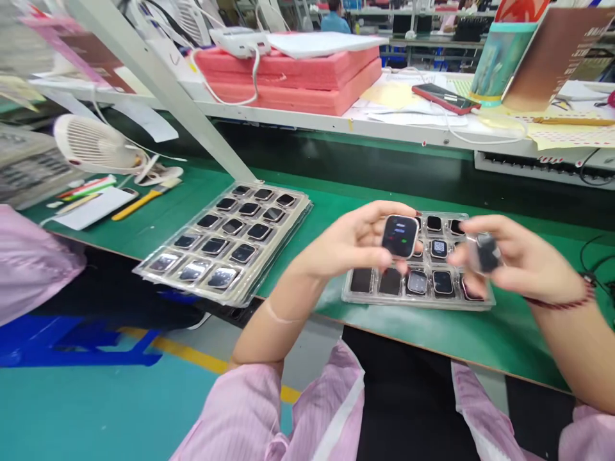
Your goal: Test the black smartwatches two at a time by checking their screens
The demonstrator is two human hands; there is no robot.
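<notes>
My left hand [358,240] grips a smartwatch body [400,237] by its edges, its lit screen facing me with small coloured text. To the right, my right hand [521,259] is closed round a second, darker smartwatch [486,251], smeared by motion. Both hands hover over a clear plastic tray [418,302] holding several watch bodies in its pockets. One watch there [439,248] displays a square code, and others have dark screens. The fingers partly cover the tray's middle and right side.
A stack of clear trays [259,278] with several watches lies to the left on the green bench [307,224]. Beyond are a yellow-handled brush [139,203] and a white fan [98,144]. Over the bench runs a shelf with red foam blocks [288,80] and a phone [446,98].
</notes>
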